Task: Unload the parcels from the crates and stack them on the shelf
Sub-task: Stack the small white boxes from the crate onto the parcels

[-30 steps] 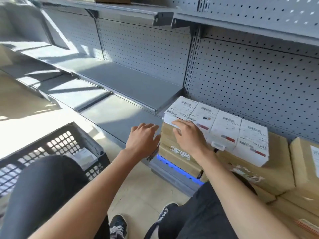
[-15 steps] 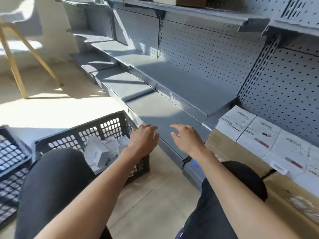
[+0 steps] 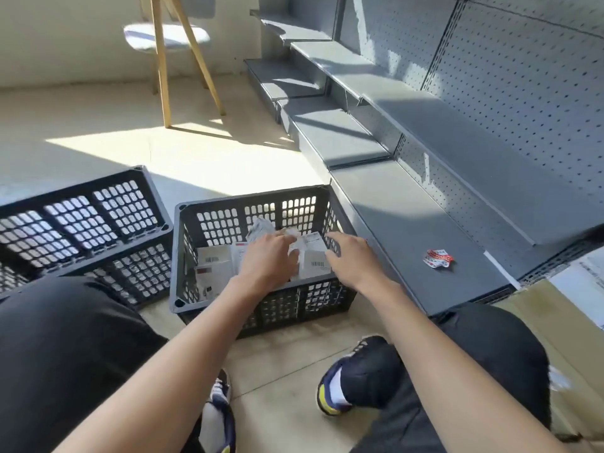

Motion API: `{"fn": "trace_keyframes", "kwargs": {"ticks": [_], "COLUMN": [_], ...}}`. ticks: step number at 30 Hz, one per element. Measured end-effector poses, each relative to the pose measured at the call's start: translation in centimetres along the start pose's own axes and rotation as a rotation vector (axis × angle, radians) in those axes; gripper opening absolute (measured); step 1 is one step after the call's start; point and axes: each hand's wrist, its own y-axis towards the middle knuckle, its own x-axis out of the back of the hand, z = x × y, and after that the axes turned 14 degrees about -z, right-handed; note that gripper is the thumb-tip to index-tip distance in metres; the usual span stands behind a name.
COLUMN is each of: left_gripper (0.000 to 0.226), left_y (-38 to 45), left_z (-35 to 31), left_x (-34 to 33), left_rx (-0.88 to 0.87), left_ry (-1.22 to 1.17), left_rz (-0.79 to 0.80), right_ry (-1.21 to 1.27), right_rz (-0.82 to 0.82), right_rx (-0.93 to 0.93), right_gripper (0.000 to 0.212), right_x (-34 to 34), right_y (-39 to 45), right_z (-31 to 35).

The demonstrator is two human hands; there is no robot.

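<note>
Several white labelled cardboard parcels remain in the dark grey slotted plastic crate beside the grey metal shelf, so unloading looks unfinished: the left hand reaches among them, grip unclear, the right hand hovers spread.

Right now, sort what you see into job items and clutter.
Job: crate with white parcels, left hand and right hand reaching in, grey shelf.
Lying about: second crate, crumpled red-and-white label, wooden chair.
</note>
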Motion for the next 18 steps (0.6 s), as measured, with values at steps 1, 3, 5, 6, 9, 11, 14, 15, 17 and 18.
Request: {"fn": "trace_keyframes", "kwargs": {"ticks": [1,3,5,6,9,11,14,15,17,18], "left_gripper": [0.037,0.038,0.039,0.04,0.042,0.044,0.047,0.048,0.051,0.052], "left_y": [-0.1,-0.1,0.2,0.4,1.3,1.8,2.9,3.4,4.4,4.9], "left_z": [0.8,2.4,3.8,4.5,6.5,7.8,9.6,10.1,11.2,11.7], "left_x": [-0.2,-0.6,-1.2,-1.6,-3.2,-4.7,-6.9,-7.8,-9.7,-10.6], "left_rx": [0.02,0.067,0.12,0.15,0.232,0.276,0.361,0.386,0.441,0.472], "left_ry": [0.004,0.007,-0.007,-0.011,-0.021,-0.039,-0.091,-0.106,-0.149,-0.174], "left_rz": [0.009,0.027,0.034,0.041,0.074,0.099,0.129,0.14,0.158,0.164], "right_ry": [0.006,0.004,-0.006,-0.007,-0.017,-0.025,-0.033,-0.034,-0.032,-0.031], "right_rz": [0.019,0.067,0.121,0.144,0.188,0.212,0.24,0.249,0.268,0.28], "right_rx": [0.002,-0.004,-0.016,-0.028,-0.066,-0.089,-0.136,-0.153,-0.171,-0.174], "right_gripper": [0.046,0.047,0.048,0.049,0.051,0.053,0.054,0.055,0.056,0.056], "right_x": [-0.9,-2.9,-4.8,-5.7,-8.0,-9.4,-11.6,-12.5,-14.3,-15.2], "right_y": [0.4,1.0,1.8,2.2,3.6,4.7,6.5,7.2,8.5,9.1], "right_z": [0.3,0.5,0.5,0.4,-0.4,-1.0,-2.0,-2.3,-2.9,-3.2]}}
